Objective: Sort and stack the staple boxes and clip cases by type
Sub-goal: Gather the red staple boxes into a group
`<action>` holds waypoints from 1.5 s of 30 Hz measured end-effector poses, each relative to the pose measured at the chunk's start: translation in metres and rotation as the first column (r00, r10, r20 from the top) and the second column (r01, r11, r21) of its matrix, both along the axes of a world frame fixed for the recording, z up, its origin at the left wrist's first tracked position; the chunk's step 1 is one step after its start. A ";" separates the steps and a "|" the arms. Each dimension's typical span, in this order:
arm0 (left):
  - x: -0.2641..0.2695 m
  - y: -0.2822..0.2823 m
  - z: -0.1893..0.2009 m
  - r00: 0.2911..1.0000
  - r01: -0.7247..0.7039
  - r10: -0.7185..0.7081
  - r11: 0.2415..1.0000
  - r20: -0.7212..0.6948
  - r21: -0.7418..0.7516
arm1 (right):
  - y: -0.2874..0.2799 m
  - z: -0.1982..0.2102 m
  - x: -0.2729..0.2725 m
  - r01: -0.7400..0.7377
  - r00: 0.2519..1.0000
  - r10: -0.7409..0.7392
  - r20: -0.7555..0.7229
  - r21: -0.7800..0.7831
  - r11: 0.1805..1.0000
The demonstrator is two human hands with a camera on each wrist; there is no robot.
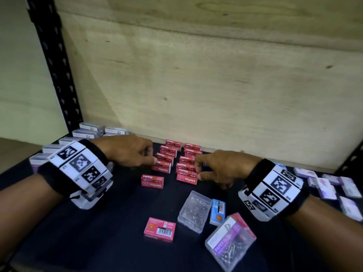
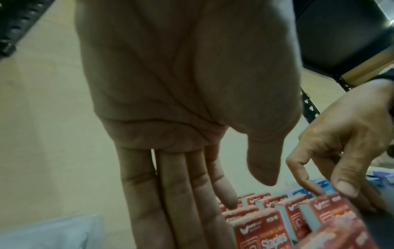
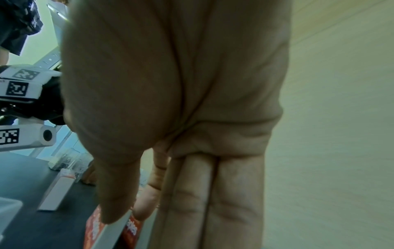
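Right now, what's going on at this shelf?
A person is sorting stationery on the black shelf. Both hands are at two rows of red staple boxes: the left hand rests at the left row with straight fingers, and the right hand touches the right row. A loose red box, a blue box and two clear clip cases lie unsorted in front.

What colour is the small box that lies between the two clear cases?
Light blue, with a barcode label and an orange round mark. It shows best in the head view.
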State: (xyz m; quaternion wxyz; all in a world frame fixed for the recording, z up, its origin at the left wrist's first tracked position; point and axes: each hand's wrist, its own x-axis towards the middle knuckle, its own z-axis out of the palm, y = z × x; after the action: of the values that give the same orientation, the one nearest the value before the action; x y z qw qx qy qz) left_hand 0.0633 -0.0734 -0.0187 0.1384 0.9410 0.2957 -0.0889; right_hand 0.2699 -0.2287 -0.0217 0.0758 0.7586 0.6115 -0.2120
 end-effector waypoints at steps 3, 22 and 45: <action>-0.012 -0.012 0.004 0.997 0.000 -0.004 0.999 -0.073 -0.050 | 0.000 0.000 0.000 -0.003 1.000 0.003 -0.006 -0.001 1.000; -0.002 -0.017 -0.016 0.985 0.160 -0.141 0.965 -0.104 0.209 | 0.001 0.000 -0.008 0.036 0.999 -0.036 -0.005 0.004 0.999; -0.004 -0.092 0.013 0.979 0.200 -0.198 0.979 0.050 -0.029 | -0.081 0.027 -0.012 -0.069 0.964 0.063 -0.259 -0.012 0.998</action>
State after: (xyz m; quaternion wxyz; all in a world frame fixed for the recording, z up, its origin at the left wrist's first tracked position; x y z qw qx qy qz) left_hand 0.0593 -0.1656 -0.0061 0.1518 0.9652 0.1952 -0.0852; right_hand 0.2577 -0.3100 0.0053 0.0104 0.7029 0.6388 -0.3127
